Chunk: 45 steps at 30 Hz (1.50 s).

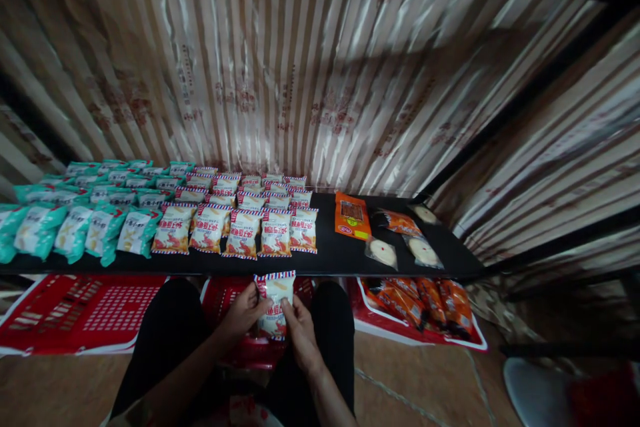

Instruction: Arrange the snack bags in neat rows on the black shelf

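Observation:
Between my two hands is a small snack bag (275, 310), white and orange-red with a striped top edge, held upright in front of the shelf edge. My left hand (246, 310) grips its left side, thumb across the front. On the right side my right hand (300, 327) pinches it, thumb also on the front. Just beyond, rows of matching snack bags (241, 233) stand on the black shelf (325, 260). To their left are several rows of teal-and-white snack bags (135, 232).
On the shelf's right lie an orange packet (352, 217), an orange-and-black packet (400, 221) and round pale wrapped cakes (383, 252). Red baskets sit below: one at left (115, 310), one between my knees, and one at right (375, 320) holding orange packets. A striped curtain (280, 67) hangs behind.

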### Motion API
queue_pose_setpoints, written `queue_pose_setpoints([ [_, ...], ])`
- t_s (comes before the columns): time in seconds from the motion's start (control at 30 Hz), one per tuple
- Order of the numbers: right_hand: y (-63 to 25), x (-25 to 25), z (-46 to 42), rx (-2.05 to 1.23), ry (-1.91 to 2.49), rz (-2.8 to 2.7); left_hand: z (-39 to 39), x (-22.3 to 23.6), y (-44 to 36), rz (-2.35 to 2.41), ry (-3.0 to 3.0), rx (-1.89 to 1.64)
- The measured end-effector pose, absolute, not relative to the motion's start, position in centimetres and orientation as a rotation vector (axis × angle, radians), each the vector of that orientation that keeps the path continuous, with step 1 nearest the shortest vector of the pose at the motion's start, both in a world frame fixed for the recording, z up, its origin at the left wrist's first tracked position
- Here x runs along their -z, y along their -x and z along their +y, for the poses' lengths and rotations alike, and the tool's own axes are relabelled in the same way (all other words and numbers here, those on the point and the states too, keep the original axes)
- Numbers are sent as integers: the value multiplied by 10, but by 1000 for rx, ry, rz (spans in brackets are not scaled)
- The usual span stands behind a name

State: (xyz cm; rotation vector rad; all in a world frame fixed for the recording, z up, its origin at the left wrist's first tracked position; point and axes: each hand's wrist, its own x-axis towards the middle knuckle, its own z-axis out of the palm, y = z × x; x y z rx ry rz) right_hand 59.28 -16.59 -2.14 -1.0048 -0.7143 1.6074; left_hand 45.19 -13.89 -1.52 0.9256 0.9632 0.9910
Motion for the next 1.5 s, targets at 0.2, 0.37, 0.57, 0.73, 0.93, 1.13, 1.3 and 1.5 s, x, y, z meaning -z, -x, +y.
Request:
queue_pose_setpoints([
  [0.2,-602,12,-159,-1581,1010,-736,-137,0,-463,909,-1005,-944],
  [0.37,-610,11,-153,-1538,1010,-722,-135,-3,-472,914,-1047,-948],
  [0.57,-617,6,-146,-1500,1030,-749,-134,2,-479,920,-1041,-927],
  [0.73,-615,5,-140,-1465,1056,-775,-132,3,-477,876,-1064,-940],
  [0.93,-608,4,-133,-1468,1054,-815,-131,6,-473,930,-1075,-972],
  [1.13,-605,-3,-134,-1435,1055,-942,-130,7,-465,1044,-1188,-1016],
  [1.3,-603,-15,-139,-1441,1028,-978,-128,0,-456,1136,-1273,-1036],
  [1.5,-603,-13,-139,-1423,1016,-1017,-128,-7,-455,1120,-1313,-1111],
])
